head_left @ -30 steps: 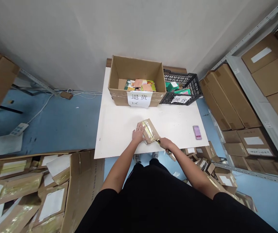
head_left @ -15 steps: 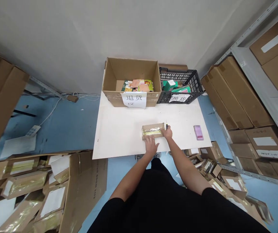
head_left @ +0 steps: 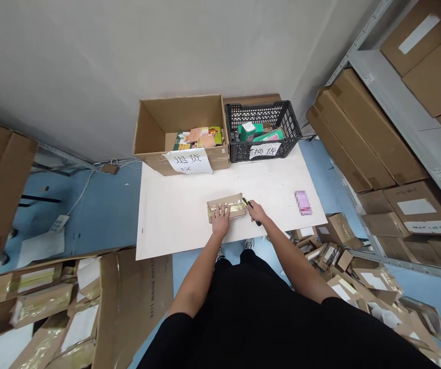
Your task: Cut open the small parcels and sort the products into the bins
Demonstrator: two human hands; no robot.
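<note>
A small cardboard box [head_left: 226, 201] wrapped in shiny tape lies on the white table [head_left: 174, 225]. My left hand [head_left: 221, 221] rests on its near left part, fingers spread flat over the top. At the box's right end, my right hand [head_left: 257, 211] is closed around a black and yellow box cutter [head_left: 248, 203]. The cutter's front tip points toward the box's right edge; whether the blade touches the tape is too small to tell.
Behind stand a large open carton [head_left: 182, 113] with colourful packets and a black plastic crate [head_left: 262, 128] with green boxes, both bearing paper signs. A pixelated pink item [head_left: 303, 203] lies right. Parcels fill a carton [head_left: 132, 302] at left; shelves [head_left: 405, 102] stand right.
My left hand has shifted from the box's near edge onto its top. My right hand has come off the box's end and now angles the cutter toward it. The view has swung rightward.
</note>
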